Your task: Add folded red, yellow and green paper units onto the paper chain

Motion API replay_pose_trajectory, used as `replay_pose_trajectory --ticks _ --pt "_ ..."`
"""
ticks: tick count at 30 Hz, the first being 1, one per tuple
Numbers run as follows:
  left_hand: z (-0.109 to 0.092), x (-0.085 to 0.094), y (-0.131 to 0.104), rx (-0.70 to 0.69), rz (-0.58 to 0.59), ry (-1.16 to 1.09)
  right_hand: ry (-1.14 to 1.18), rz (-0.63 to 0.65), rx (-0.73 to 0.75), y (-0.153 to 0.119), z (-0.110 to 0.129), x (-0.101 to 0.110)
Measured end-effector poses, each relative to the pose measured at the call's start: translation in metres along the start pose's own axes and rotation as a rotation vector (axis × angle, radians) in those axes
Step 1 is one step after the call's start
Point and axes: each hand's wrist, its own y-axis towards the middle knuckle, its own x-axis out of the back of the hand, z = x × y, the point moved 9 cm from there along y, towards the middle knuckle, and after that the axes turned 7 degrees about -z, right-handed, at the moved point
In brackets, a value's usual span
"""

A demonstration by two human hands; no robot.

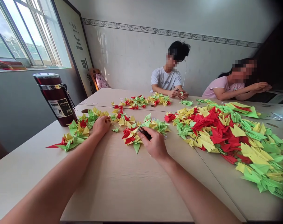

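My left hand (102,126) reaches to a row of folded green, yellow and red paper pieces (85,123). Its fingers are curled together at the row's right end; what they hold, if anything, is too small to tell. My right hand (155,143) is closed around a small black tool (144,133), whose tip is over a cluster of folded papers (132,135). A single green folded piece (115,129) lies between my hands. Behind them, more yellow and red pieces (125,118) form a curved line on the table (122,186).
A dark red vacuum flask (56,99) stands at the left. A big heap of folded papers (216,130) covers the right side. Across the table, a person in white (166,77) and another in pink (225,87) sit with hands raised.
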Motion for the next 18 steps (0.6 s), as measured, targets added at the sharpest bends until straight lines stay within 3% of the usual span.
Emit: replay_pose_trajectory --ticks 5,7,10,13,18 --pt "-0.024 0.022 -0.039 -0.061 -0.067 -0.185 0.058 -0.032 0.013 0.001 0.007 0.005" --pt "-0.051 0.022 -0.062 -0.175 0.021 -0.406 0.086 -0.05 0.054 0.0 0.016 0.009" --pt "-0.088 0.024 -0.088 -0.341 0.128 -0.542 0.07 -0.023 0.148 -0.002 0.033 0.011" --pt "-0.109 0.025 -0.1 -0.461 0.202 -0.601 -0.003 0.035 0.214 -0.005 0.042 0.008" --pt "-0.12 0.032 -0.104 -0.524 0.216 -0.605 -0.082 0.098 0.265 -0.008 0.042 0.001"
